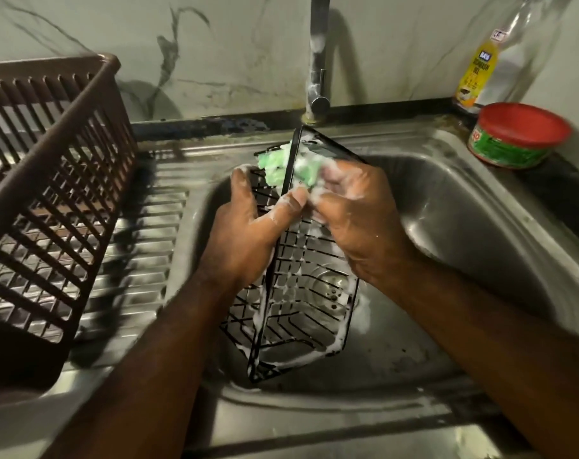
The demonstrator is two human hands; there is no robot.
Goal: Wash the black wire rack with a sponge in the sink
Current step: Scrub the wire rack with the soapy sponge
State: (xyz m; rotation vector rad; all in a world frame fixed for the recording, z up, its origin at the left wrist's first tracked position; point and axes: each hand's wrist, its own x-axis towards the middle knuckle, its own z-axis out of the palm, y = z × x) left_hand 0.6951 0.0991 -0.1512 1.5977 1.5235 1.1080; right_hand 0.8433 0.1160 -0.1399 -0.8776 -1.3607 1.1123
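The stainless steel sink basin [463, 200] holds the sudsy black wire rack [301, 293], tilted on end. The left hand [248, 226] grips its long edge; the right hand [357, 220], just beside, clutches a foamy green sponge [274, 167] against the rack's upper end.

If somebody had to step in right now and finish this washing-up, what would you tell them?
The left hand grips the black wire rack by its long rim, holding it tilted over the sink.
The right hand holds the green sponge against the rack's far end.
Done: suds coat much of the wires and frame.
Left: finish scrubbing, then rinse the foam off. No water visibly runs from the tap.
A brown basket stands on the drainboard to the left.
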